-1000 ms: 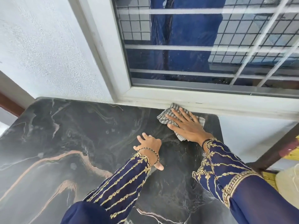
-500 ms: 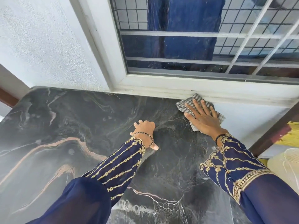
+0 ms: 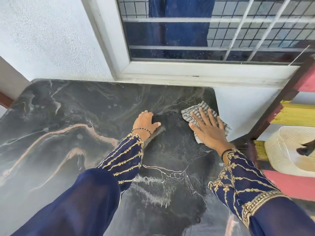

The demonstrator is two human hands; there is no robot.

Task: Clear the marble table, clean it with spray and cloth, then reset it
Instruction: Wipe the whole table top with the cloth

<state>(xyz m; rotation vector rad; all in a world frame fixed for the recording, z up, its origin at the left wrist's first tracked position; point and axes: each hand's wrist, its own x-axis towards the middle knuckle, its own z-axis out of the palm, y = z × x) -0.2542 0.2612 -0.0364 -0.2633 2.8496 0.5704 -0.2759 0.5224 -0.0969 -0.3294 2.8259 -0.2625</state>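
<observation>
white textured wall [image 3: 51,34] far left, dark marble worktop [image 3: 59,120] butts against it, veined pink and white, nothing on its left half. left hand [image 3: 144,123] planted mid-worktop, fingers curled under and together, thumb out toward the right, holding nothing, beaded bracelet [image 3: 142,132] at the wrist, navy sleeve [image 3: 122,160] with gold embroidery behind it. right hand [image 3: 208,129] flat on a grey checked cloth [image 3: 196,110] at the worktop's right edge near the back corner, fingers spread apart and pressing down, not clamped, black band on that wrist. cloth sticks out past the fingertips and slightly over the worktop edge on the right. white window frame [image 3: 170,70] with grille above the back edge. further right, off the worktop: dark wooden frame [image 3: 272,106] with pink and yellow slats, cream woven basket [image 3: 289,150] sitting on it, contents unclear
</observation>
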